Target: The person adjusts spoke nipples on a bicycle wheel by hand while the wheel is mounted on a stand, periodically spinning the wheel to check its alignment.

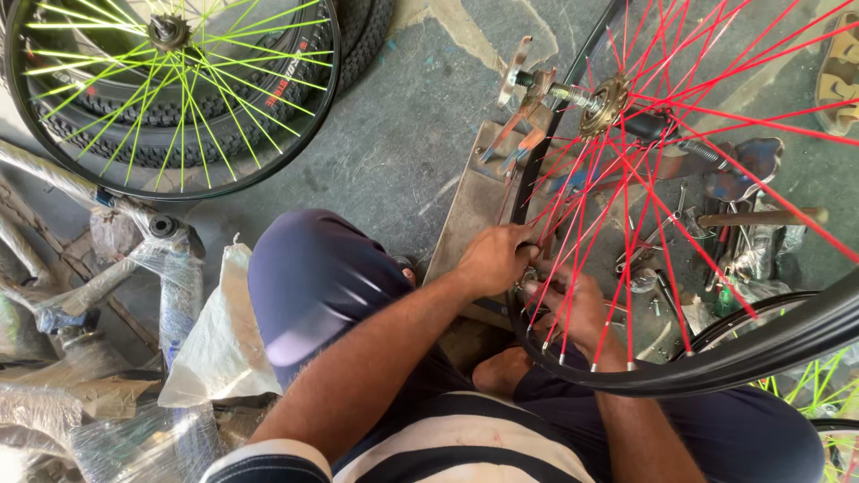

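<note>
View from above of a person seated on a concrete floor (403, 134), working on a bicycle wheel. The wheel (680, 376) has a black rim and bright red spokes that fan out from a brass-coloured hub (607, 103) at the far right. It stands in a metal truing stand (488, 192) with a grey base plate, filling the right half of the scene, its near rim curving just in front of the person's knees.

The left hand (494, 259) reaches forward from the lower left, forearm stretched diagonally, fingers curled shut around the rim where the spokes meet it. The right hand (573, 309) sits just right of it, inside the wheel behind the red spokes, fingers closed at the same spot on the rim; a small tool may be pinched there, but it is too hidden to tell. The two hands almost touch.

At far left lies a second wheel (174, 94) with lime-green spokes, resting on black tyres (358, 36). Plastic-wrapped bicycle frame parts (134, 259) lie at near left. Loose tools (743, 219) are scattered on the floor behind the red spokes.
</note>
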